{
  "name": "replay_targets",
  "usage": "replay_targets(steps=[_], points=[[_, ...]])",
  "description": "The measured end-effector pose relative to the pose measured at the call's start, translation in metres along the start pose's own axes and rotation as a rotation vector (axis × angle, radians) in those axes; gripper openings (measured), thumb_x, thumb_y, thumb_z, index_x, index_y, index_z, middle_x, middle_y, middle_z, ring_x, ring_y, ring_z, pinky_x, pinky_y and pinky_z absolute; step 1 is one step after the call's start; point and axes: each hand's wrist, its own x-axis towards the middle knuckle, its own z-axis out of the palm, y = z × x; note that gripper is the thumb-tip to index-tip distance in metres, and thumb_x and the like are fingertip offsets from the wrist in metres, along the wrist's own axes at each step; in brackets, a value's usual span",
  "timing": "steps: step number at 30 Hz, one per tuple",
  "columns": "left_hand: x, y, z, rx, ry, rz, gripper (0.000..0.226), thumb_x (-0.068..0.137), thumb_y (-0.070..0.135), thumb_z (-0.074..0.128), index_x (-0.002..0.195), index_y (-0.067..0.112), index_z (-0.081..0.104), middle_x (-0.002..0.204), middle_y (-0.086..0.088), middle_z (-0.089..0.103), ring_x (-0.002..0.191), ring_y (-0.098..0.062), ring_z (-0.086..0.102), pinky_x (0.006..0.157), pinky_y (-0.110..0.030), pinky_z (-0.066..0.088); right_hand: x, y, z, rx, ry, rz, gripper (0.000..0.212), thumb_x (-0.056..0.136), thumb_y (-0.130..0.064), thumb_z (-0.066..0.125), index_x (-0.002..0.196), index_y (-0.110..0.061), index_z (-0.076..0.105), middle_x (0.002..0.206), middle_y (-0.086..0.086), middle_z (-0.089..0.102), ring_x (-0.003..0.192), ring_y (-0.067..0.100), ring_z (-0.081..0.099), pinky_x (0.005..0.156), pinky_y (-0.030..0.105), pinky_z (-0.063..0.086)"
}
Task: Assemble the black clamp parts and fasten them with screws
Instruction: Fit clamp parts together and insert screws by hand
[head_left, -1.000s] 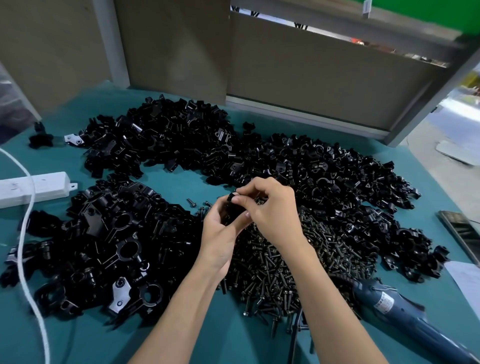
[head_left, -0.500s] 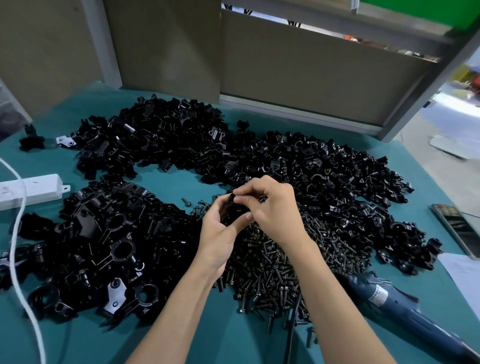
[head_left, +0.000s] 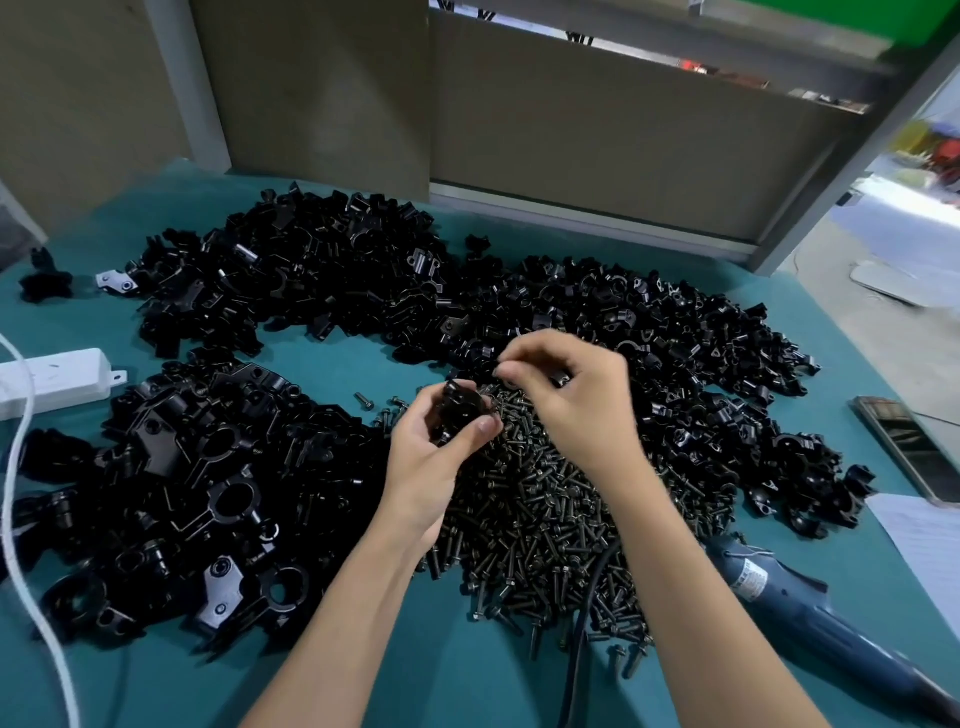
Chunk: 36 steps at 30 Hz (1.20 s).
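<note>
Gripping a clamp (head_left: 461, 410) in the left hand (head_left: 428, 467) at mid-frame, over the upper left edge of the screw pile (head_left: 545, 525), with curled fingers and thumb covering its lower half. Showing only a dark rounded top, too glossy and blurred to tell which way it points or where its long axis runs. Pinching a small dark piece (head_left: 497, 370) between thumb and forefinger of the right hand (head_left: 571, 400), just up and right of the clamp and apart from it; too tiny to name.

Hiding part of the screw pile under both forearms, along with a stretch of black cord (head_left: 582, 613) at lower centre. Cut off by the frame: power strip (head_left: 57, 379) and white cable (head_left: 13, 467) at left, blue driver (head_left: 810, 618) at lower right, paper (head_left: 930, 540) at right, just below a phone (head_left: 898, 447).

Spread over a teal table (head_left: 337, 675) around the hands: upper-left heap (head_left: 291, 291), right heap (head_left: 685, 364) and lower-left heap (head_left: 182, 493) of black clamp parts, merging into dark masses with single shapes hard to pick out. Backed by drab panels (head_left: 597, 145) on grey posts, opening onto a bright, washed-out floor at upper right.
</note>
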Motion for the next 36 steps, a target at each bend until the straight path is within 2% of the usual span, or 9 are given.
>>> replay_targets(steps=[5,8,11,14,20,23,28,31,36], points=[[0.002,0.004,-0.007,-0.230,0.030,-0.040,0.042,0.073,0.009,0.076,0.112,0.008,0.062,0.094,0.001,0.075,0.094,-0.020,0.072,0.087,-0.026,0.057,-0.024,0.038,-0.054,-0.211,0.171,0.199,0.017,0.088,-0.006,0.070,0.100,-0.017,0.073,0.090,-0.014,0.068,0.076,-0.005,0.063,0.067,0.008,0.049],[0.003,0.007,-0.006,-0.257,0.032,-0.035,0.041,0.074,0.007,0.074,0.112,0.007,0.061,0.092,0.002,0.076,0.094,-0.019,0.072,0.086,-0.026,0.057,-0.058,0.075,-0.092,-0.365,0.281,0.468,0.017,0.089,0.001,0.067,0.100,-0.012,0.072,0.090,0.001,0.070,0.077,0.009,0.065,0.073,0.015,0.052],[0.002,0.007,-0.006,-0.255,0.033,-0.032,0.040,0.075,0.005,0.073,0.113,0.008,0.061,0.094,0.001,0.075,0.096,-0.019,0.072,0.088,-0.028,0.056,-0.083,0.100,-0.119,-0.422,0.374,0.599,0.016,0.089,0.005,0.065,0.096,-0.006,0.074,0.088,0.008,0.072,0.079,0.022,0.066,0.071,0.004,0.048],[0.001,0.008,-0.006,-0.269,0.030,-0.033,0.039,0.075,0.005,0.073,0.112,0.008,0.062,0.094,0.000,0.075,0.096,-0.019,0.071,0.088,-0.028,0.056,-0.093,0.109,-0.130,-0.471,0.381,0.646,0.020,0.088,0.006,0.060,0.098,-0.004,0.075,0.090,0.015,0.075,0.070,0.019,0.062,0.068,-0.006,0.039],[0.001,0.008,-0.006,-0.268,0.042,-0.029,0.036,0.075,0.006,0.073,0.109,0.009,0.062,0.092,0.002,0.075,0.096,-0.021,0.071,0.088,-0.027,0.056,-0.094,0.100,-0.116,-0.558,0.367,0.545,0.017,0.088,0.004,0.065,0.095,-0.004,0.078,0.079,0.012,0.073,0.058,0.002,0.055,0.060,-0.006,0.036],[0.001,0.008,-0.007,-0.270,0.047,-0.033,0.036,0.075,0.006,0.072,0.110,0.009,0.062,0.092,0.003,0.075,0.096,-0.021,0.071,0.088,-0.027,0.056,-0.099,0.098,-0.111,-0.565,0.252,0.626,0.017,0.089,0.003,0.064,0.091,-0.008,0.077,0.075,0.009,0.071,0.054,0.010,0.059,0.048,0.008,0.041],[0.001,0.007,-0.006,-0.265,0.040,-0.034,0.037,0.075,0.006,0.072,0.111,0.008,0.061,0.091,0.003,0.075,0.095,-0.020,0.071,0.087,-0.027,0.057,-0.100,0.073,-0.094,-0.535,0.215,0.484,0.014,0.087,0.000,0.070,0.093,-0.009,0.077,0.098,0.009,0.071,0.072,0.014,0.062,0.076,0.028,0.048],[0.001,0.007,-0.005,-0.256,0.042,-0.038,0.038,0.075,0.007,0.072,0.112,0.008,0.062,0.093,0.002,0.075,0.097,-0.021,0.071,0.086,-0.028,0.057,-0.095,0.043,-0.062,-0.416,0.082,0.320,0.013,0.087,-0.012,0.072,0.100,-0.015,0.075,0.092,-0.006,0.069,0.081,0.003,0.062,0.080,0.028,0.054],[0.000,0.008,-0.006,-0.251,0.049,-0.027,0.037,0.077,0.007,0.071,0.113,0.008,0.062,0.095,0.000,0.074,0.096,-0.020,0.071,0.085,-0.027,0.057,-0.085,0.020,-0.012,-0.460,-0.085,0.258,0.034,0.088,-0.048,0.067,0.107,-0.020,0.073,0.100,-0.010,0.067,0.101,0.011,0.054,0.085,0.023,0.040]])
